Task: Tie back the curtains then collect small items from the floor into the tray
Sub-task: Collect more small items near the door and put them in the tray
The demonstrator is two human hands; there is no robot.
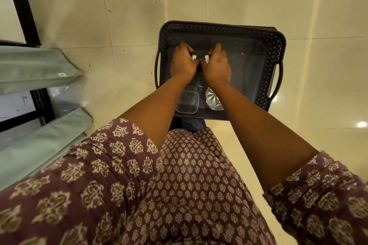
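A dark plastic tray [276, 49] with a lattice rim and side handles sits on the pale tiled floor in front of me. Both my hands are inside it, side by side over its left half. My left hand [184, 61] grips a small white item [193, 57] and my right hand [216, 63] grips another small white item [207, 58]; only their tips show between my fingers. At the tray's near edge lie a clear square container [187, 102] and a clear crinkled plastic object [213, 99], partly hidden by my forearms.
Pale green curtains [35, 69] hang at the left beside a dark window frame [22, 6]. Glossy floor tiles [318, 26] surround the tray and reflect ceiling lights. My patterned purple dress [179, 185] fills the bottom of the view.
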